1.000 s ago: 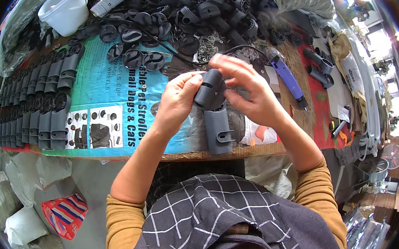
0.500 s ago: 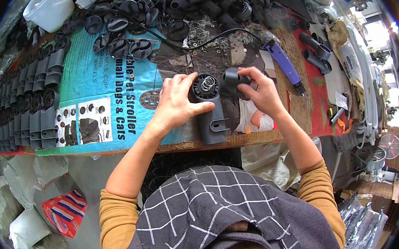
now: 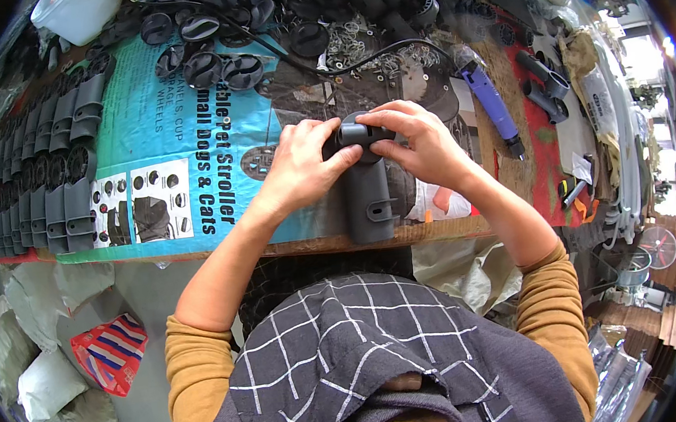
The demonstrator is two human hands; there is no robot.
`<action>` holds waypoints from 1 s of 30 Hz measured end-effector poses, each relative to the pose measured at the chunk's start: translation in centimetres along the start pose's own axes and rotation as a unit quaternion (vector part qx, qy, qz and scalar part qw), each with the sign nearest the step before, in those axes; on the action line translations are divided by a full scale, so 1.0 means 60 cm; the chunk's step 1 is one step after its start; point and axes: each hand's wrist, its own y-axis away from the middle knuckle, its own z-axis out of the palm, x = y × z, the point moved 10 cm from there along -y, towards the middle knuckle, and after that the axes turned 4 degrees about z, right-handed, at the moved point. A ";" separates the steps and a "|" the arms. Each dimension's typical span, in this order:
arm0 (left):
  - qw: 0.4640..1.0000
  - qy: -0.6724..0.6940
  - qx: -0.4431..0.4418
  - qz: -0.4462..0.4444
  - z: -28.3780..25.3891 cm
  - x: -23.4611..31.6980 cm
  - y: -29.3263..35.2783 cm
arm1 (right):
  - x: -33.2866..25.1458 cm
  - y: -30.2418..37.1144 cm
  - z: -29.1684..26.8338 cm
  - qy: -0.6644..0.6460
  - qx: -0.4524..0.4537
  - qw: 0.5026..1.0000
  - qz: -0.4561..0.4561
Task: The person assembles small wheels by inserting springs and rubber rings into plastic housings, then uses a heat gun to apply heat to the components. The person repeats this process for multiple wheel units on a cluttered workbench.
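Observation:
A dark grey plastic tube fitting (image 3: 369,208) lies near the table's front edge, its clip-like tab toward me. Over its round far end sits a short dark plastic joint piece (image 3: 357,133), which hides that end and the coil spring seen there earlier. My left hand (image 3: 305,165) is closed around the left side of the round end, thumb and fingers pressing in. My right hand (image 3: 421,144) pinches the joint piece from the right, with fingers on top and thumb in front.
A blue-purple power screwdriver (image 3: 490,103) with a black cord lies right of my hands. Beyond them are loose springs and washers (image 3: 355,47) and round black caps (image 3: 243,71). Rows of similar fittings (image 3: 67,188) stand at the left. Two loose tube parts (image 3: 542,85) lie far right.
My right hand has moved left with the joint piece and set it over the fitting's round end, covering the spring. My left hand stays at the fitting.

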 end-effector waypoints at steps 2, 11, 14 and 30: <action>0.999 -0.022 -0.024 0.013 0.000 0.003 -0.005 | 0.007 0.000 0.003 -0.007 -0.013 1.000 -0.002; 0.986 -0.102 -0.126 -0.047 0.008 0.022 -0.032 | 0.043 0.021 0.039 -0.156 0.010 0.986 0.058; 0.964 -0.031 -0.201 -0.171 0.036 0.002 -0.037 | 0.056 0.035 0.040 -0.196 0.054 0.979 0.021; 0.931 0.331 -0.111 -0.107 0.025 0.137 -0.026 | 0.046 0.111 0.055 -0.689 -0.029 0.704 0.169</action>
